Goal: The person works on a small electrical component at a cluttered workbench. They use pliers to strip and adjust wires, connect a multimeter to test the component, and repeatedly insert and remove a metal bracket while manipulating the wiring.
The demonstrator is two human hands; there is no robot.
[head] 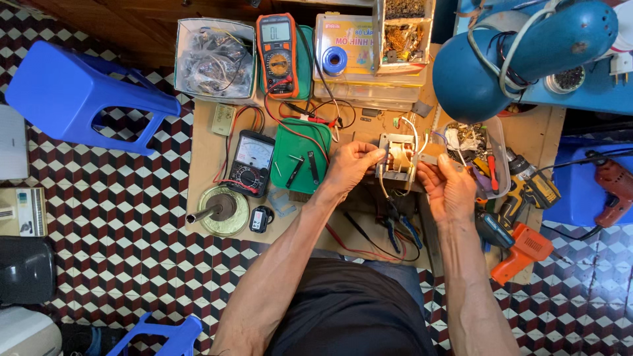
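Item, nearest: two bare forearms rising from the wearer's dark lap to the low wooden work board (pixel 211 158).

Left hand (pixel 348 166): fingers and thumb closed on the left side of a small transformer (pixel 397 158), pinching its metal frame.

Right hand (pixel 448 188): palm turned up, fingers curled against the transformer's right edge, thumb near the frame; clamped on it as well, though the contact itself is partly hidden.

Transformer: held just above the board's middle, between both hands. Copper-coloured winding faces the camera; the pale frame stands about it. Long axis, as far as can be judged, runs near vertical in the view, away from the wearer; thin white leads (pixel 410 125) trail off its far end and one loops below.

Handling note (judgement): grip the frame, not the winding; keep the leads free of the fingers and untwisted; steady it with both hands when turning.

Beside, left: green tray (pixel 298 146) with small tools, analogue meter (pixel 252 160), round tin with a spindle (pixel 221 209).

Beside, right: clear tub of parts (pixel 500 138), yellow drill (pixel 527 191), orange tool (pixel 524 250).

Farther: orange digital multimeter (pixel 277 54), box of bagged parts (pixel 214 60), solder spool (pixel 334 60), blue lamp shade (pixel 521 56).
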